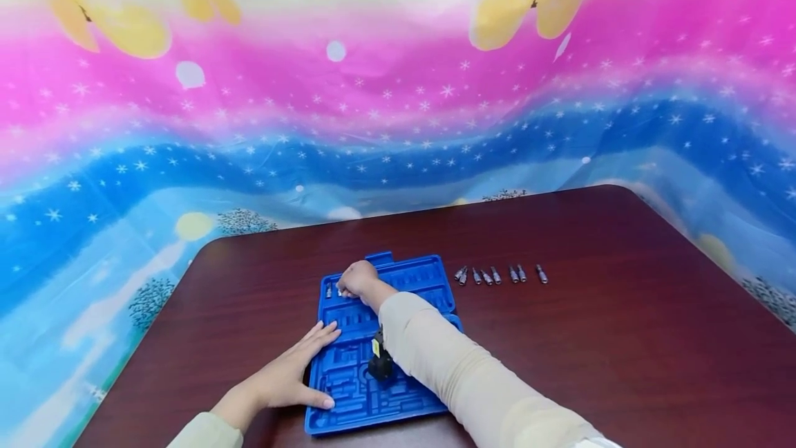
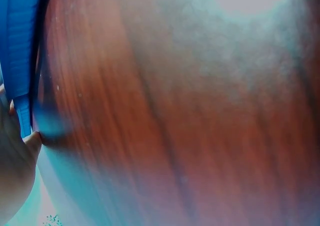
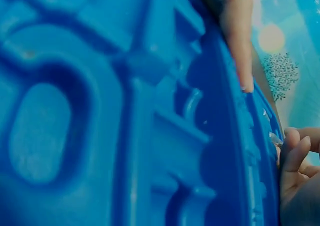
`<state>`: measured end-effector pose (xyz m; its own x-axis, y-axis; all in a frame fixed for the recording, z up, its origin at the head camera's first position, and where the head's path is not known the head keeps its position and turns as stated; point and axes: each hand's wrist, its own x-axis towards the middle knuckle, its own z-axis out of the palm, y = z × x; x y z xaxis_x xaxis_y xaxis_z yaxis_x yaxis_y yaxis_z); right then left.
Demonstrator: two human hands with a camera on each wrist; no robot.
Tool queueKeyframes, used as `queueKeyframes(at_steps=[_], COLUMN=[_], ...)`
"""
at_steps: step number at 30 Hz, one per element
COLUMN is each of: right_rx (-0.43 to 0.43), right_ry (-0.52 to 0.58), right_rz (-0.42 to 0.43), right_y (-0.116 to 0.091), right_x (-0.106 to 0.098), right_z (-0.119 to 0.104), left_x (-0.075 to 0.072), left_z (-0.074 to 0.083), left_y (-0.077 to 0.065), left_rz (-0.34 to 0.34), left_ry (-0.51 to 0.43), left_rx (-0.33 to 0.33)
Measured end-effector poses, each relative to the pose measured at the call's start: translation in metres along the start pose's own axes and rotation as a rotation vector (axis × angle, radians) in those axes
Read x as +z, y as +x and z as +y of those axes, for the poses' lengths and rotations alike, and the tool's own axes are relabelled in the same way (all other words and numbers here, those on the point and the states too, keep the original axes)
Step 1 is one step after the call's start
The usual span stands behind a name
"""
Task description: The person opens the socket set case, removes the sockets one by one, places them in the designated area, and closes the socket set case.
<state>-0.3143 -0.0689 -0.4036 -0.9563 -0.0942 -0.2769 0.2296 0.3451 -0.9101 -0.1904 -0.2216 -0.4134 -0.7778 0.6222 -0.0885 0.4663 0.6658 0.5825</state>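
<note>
A blue moulded tool case [image 1: 348, 420] lies unfolded on the table. At its far left compartment, my right hand [image 1: 361, 278] pinches a small silvery bit socket [image 3: 274, 137] with thumb and fingers, mostly hidden behind the fingertips in the head view. Another bit socket [image 1: 329, 290] sits in the case just left of that hand. My left hand [image 1: 282, 372] rests on the near left edge of the case, fingers spread and straight, thumb over the rim. In the right wrist view, a finger [image 3: 240, 45] of the left hand lies along the case edge.
Several metal bit sockets [image 1: 487, 276] lie in a loose row on the dark red table [image 1: 622, 337], right of the case. A black device [image 1: 380, 365] with a yellow label hangs under the right sleeve, over the case. A printed cloth [image 1: 398, 130] stands behind the table.
</note>
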Motion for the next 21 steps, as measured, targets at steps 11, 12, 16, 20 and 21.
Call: queueKeyframes(at_steps=[11,12,16,20,21], right_rx=[-0.06,-0.071,-0.096,-0.09,-0.09], right_ry=[0.054,0.058,0.098,0.174,0.209], right_rz=[0.012,0.001,-0.033,-0.027,-0.027], right_y=[-0.007,-0.008,-0.01,-0.01,-0.01], right_x=[-0.007,-0.007,-0.006,-0.004,-0.004], right_z=[0.006,0.007,0.008,0.009,0.009], left_x=[0.002,0.002,0.001,0.002,0.002], left_z=[0.001,0.001,0.001,0.002,0.002], left_y=[0.005,0.005,0.003,0.001,0.001], left_rz=[-0.022,-0.02,-0.016,-0.019,-0.019], left_ry=[-0.013,-0.011,-0.012,-0.01,-0.005], left_rx=[-0.006,-0.007,-0.022,-0.03,-0.03])
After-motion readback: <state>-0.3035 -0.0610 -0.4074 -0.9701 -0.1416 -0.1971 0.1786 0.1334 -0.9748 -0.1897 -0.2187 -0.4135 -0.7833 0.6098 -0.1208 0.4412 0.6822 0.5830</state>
